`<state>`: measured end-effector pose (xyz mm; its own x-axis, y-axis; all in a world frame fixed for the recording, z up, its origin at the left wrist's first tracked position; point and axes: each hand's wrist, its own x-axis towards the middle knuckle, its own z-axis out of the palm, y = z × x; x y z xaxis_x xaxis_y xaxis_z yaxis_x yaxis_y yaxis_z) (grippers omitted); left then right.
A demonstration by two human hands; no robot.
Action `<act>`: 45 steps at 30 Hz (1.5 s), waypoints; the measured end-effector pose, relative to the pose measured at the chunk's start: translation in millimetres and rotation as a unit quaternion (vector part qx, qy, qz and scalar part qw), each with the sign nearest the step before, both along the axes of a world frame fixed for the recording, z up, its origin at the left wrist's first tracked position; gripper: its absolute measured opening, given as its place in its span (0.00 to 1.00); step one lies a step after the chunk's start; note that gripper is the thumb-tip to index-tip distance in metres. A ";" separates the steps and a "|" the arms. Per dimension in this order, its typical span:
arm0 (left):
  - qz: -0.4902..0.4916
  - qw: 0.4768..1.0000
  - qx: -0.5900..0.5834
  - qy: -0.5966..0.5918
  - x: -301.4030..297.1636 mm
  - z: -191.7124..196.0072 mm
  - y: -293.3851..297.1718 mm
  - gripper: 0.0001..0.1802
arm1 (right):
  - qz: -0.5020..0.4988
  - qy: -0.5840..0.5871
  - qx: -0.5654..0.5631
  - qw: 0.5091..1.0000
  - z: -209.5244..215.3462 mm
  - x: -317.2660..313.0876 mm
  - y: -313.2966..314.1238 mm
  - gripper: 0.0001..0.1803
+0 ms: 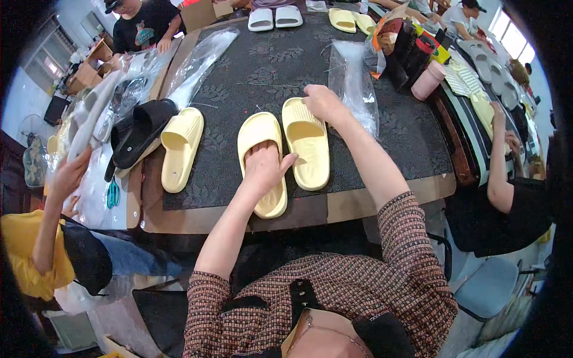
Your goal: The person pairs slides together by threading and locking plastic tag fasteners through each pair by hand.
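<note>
The left hand (264, 165) lies flat, fingers pushed under the strap of the left yellow slipper (261, 162), pressing it onto the dark mat (250, 71). The right hand (322, 102) curls over the far end of the right yellow slipper (307, 143). Both slippers lie side by side, long axes running away from the person. A third yellow slipper (181, 147) lies well left, beside a black slipper (140, 132).

Three pale yellow slippers (307, 143) lay near on the dark surface (250, 65), and two more yellow slippers (350, 21) sat at the far edge. Two white slippers (274, 17) sat far beside them. One black slipper (140, 131) lay at the left. At the far right were perhaps three grey slippers (486, 62), blurred. One pink cup (428, 79) stood right, and one pair of teal scissors (113, 194) lay near left.
</note>
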<state>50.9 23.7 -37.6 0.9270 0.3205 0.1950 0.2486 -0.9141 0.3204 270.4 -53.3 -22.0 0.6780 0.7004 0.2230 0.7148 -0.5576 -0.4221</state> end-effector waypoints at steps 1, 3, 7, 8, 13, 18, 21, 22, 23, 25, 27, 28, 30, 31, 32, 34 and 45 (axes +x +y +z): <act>0.001 1.000 -0.001 0.000 0.0 1.2 -0.4 0.36 | 0.004 -0.003 0.000 1.000 -1.9 1.5 1.7 0.13; 0.009 1.000 -0.003 0.019 -0.5 4.3 -1.7 0.36 | 0.010 -0.006 0.000 1.000 -2.8 1.4 4.1 0.13; 0.002 1.000 -0.001 0.024 -0.6 7.3 -1.5 0.36 | 0.013 0.011 -0.001 1.000 -9.4 0.7 7.6 0.11; -0.003 0.999 -0.006 0.046 -0.9 8.8 -1.7 0.36 | 0.014 0.016 0.009 1.000 -13.6 2.4 7.6 0.10; -0.033 0.999 0.002 0.019 -10.9 9.0 -0.3 0.36 | 0.036 0.004 0.036 0.999 -19.6 -3.3 2.8 0.12; -0.027 0.999 0.004 0.031 -11.9 -1.0 2.1 0.36 | 0.006 0.008 0.104 0.995 -15.4 -7.3 12.3 0.14; -0.026 0.999 0.007 0.018 -12.1 -2.5 1.4 0.36 | 0.022 0.093 0.153 0.984 -15.0 -8.4 32.0 0.14; -0.028 0.999 -0.002 0.023 -12.0 1.2 1.3 0.36 | 0.064 0.101 0.133 0.984 -9.4 -7.2 37.6 0.12; -0.031 0.999 -0.012 0.028 -11.9 3.7 1.2 0.36 | 0.066 0.103 0.132 0.984 -6.7 -10.4 43.0 0.12; -0.028 0.999 -0.006 0.031 -12.6 2.8 1.0 0.36 | 0.114 0.168 0.116 0.972 -1.3 -19.7 55.3 0.10; -0.028 0.999 0.005 0.018 -13.1 3.9 -0.3 0.36 | 0.139 0.140 0.115 0.974 -6.3 -22.8 66.5 0.10; -0.027 0.998 -0.024 0.058 -11.3 9.6 -0.6 0.36 | 0.143 0.155 0.089 0.973 -7.0 -25.4 70.6 0.10; -0.024 0.998 -0.024 0.060 -11.6 11.2 -1.9 0.36 | 0.155 0.159 0.045 0.974 -7.8 -31.2 77.5 0.09; -0.020 0.998 -0.025 0.062 -12.1 11.6 -2.2 0.36 | 0.156 0.159 0.045 0.974 -7.4 -33.2 79.4 0.09; -0.019 0.998 -0.025 0.061 -12.3 12.5 -2.5 0.36 | 0.147 0.166 0.012 0.975 -7.3 -35.2 80.2 0.08; -0.014 0.997 -0.034 0.060 -13.1 14.1 -2.9 0.36 | 0.157 0.131 -0.017 0.979 -6.0 -39.7 76.8 0.09; -0.024 0.999 -0.038 -0.007 -15.2 4.2 2.9 0.33 | 0.051 0.064 0.234 0.969 -12.7 -16.3 51.6 0.06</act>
<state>35.7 26.6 -33.4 0.9387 0.2908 0.1851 0.2009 -0.8979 0.3917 254.1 -1.7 -34.7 0.6537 0.6070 0.4519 0.6816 -0.2127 -0.7002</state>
